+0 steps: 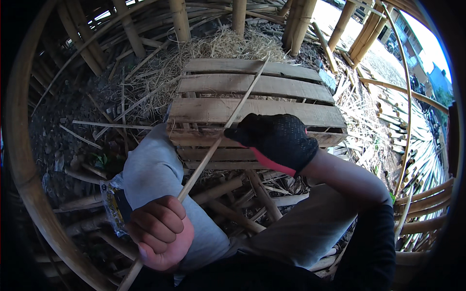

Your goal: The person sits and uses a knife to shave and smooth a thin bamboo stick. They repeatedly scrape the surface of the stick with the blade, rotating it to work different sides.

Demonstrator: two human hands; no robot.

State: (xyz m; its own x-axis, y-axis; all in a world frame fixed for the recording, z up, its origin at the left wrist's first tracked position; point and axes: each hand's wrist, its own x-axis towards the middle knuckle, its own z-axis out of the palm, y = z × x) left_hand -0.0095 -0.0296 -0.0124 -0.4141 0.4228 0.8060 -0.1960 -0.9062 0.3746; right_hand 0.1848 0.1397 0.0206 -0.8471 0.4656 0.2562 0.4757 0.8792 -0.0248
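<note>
A long, thin bamboo strip (208, 157) runs slantwise from the lower left up across a slatted wooden crate (213, 110). Bare and curled into a fist, my left hand (160, 232) grips the strip near its lower end, above my left leg. My right hand (276, 141) wears a black glove with a pinkish-red edge. Its fingers are closed, and the thumb side pinches the strip around its middle, at the crate's near edge. The inside of that hand is hidden, so whether it also holds a small tool does not show. The strip's upper end rests over the crate's far slats.
Bamboo posts (179, 22) stand behind the crate, with a heap of pale shavings (228, 46) at their feet. Cut bamboo poles (412, 155) lie piled at the right. A curved bamboo pole (34, 179) borders the left. A plastic packet (112, 206) lies beside my left leg.
</note>
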